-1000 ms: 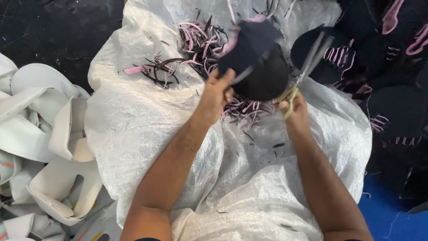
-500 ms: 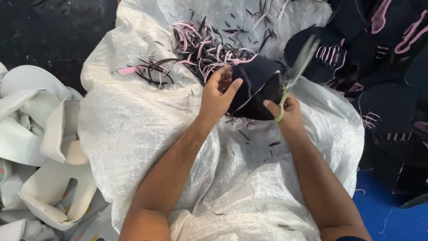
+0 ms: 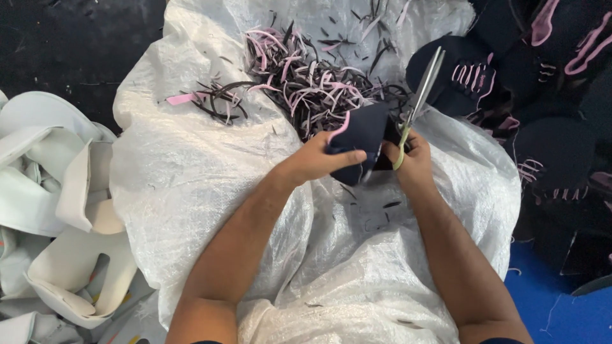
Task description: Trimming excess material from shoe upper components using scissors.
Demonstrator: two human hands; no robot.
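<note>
The scissors (image 3: 421, 95) blur at the blades — their handles sit hidden inside the right hand (image 3: 411, 159); both elbows are cut off below.

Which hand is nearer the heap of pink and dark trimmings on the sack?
Left. The left hand grips the dark fabric piece just below the trimmings heap; the right hand, holding the scissors, sits further right.

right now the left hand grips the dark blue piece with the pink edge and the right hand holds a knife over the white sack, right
Not quite. The right hand holds scissors, not a knife: the head view shows two long blades pointing up and away from it. The rest stands: the left hand grips the dark blue piece with the pink edge, over the white sack.
</note>
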